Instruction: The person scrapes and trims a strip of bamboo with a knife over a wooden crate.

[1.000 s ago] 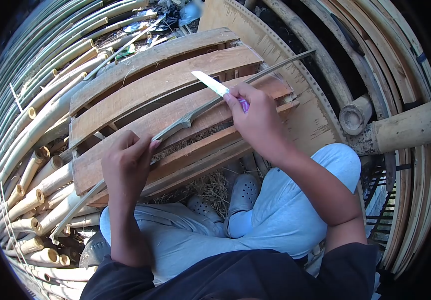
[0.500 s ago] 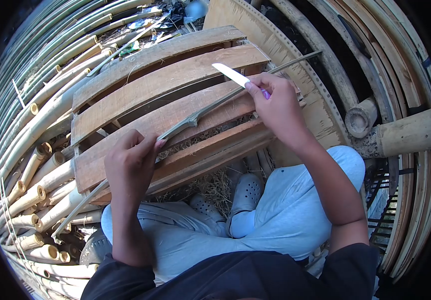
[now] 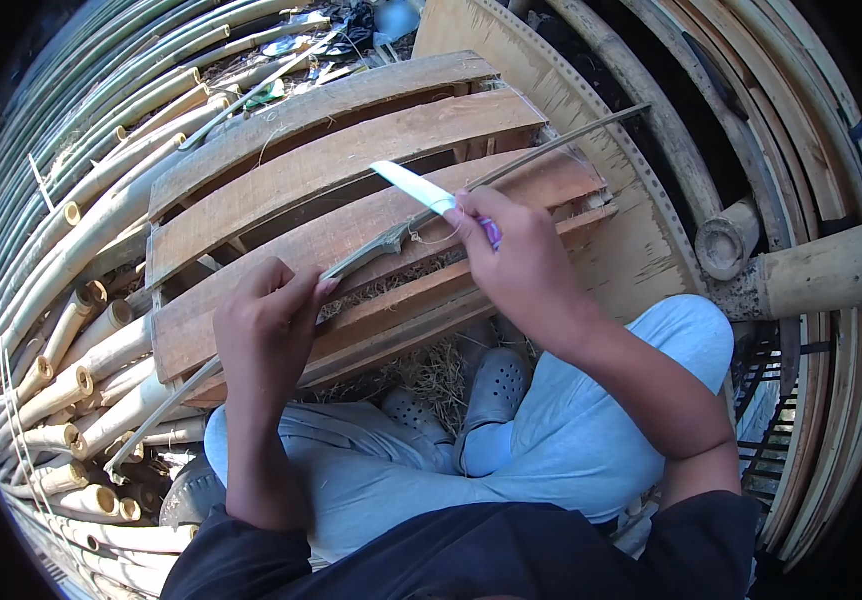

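Observation:
A thin bamboo strip (image 3: 356, 258) runs diagonally over the slatted wooden crate (image 3: 321, 165), with a rough node near its middle. My left hand (image 3: 263, 315) is closed around the strip to the left of that node. In my right hand (image 3: 506, 250) is a knife (image 3: 412, 187) with a pale blade and a purplish handle. Its blade points up and left, and the blade's base lies against the strip just right of the node. A fine curled shaving (image 3: 435, 238) hangs beside the strip below the blade.
Stacked bamboo poles (image 3: 71, 290) fill the left side. A curved plywood sheet (image 3: 641, 240) leans behind the crate on the right, near a thick bamboo post (image 3: 816, 270). My crossed legs (image 3: 591, 420) and grey clogs (image 3: 494, 387) are below the crate.
My right hand and the knife have moved left and down along the strip towards the node. A curled shaving now shows there. My left hand keeps its hold in nearly the same place.

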`<action>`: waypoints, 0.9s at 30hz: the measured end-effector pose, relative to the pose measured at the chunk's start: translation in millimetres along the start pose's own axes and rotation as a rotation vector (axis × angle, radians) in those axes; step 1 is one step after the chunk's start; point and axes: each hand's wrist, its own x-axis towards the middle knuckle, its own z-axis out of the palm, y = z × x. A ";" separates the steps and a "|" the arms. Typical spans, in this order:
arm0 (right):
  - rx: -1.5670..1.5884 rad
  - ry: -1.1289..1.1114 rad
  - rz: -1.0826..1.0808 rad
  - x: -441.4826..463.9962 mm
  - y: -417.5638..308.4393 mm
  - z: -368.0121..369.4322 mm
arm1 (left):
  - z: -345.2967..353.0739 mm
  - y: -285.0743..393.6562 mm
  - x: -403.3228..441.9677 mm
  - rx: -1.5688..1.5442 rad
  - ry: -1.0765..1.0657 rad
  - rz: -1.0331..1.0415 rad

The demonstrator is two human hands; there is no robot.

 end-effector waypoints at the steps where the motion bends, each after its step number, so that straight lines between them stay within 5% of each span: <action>1: -0.033 -0.003 -0.026 -4.2 -2.8 2.8 | 0.3 0.3 0.2 0.000 0.000 0.002; 8: -0.129 0.070 0.089 13.8 9.6 -20.3 | 1.0 -0.5 -1.2 0.010 0.001 -0.029; 13: 0.104 -0.063 -0.003 -4.4 -4.5 0.8 | 2.1 -0.5 -0.4 -0.013 0.014 -0.028; 15: -0.005 0.009 0.139 12.8 3.9 -18.5 | 1.1 0.1 0.4 -0.019 -0.001 -0.011; 22: 0.067 -0.131 0.044 -5.6 -6.6 -2.6 | 2.0 2.3 0.0 -0.029 0.002 -0.019; 27: -0.032 0.025 0.041 2.5 2.4 -5.7 | 1.7 2.8 -0.4 -0.002 0.011 -0.008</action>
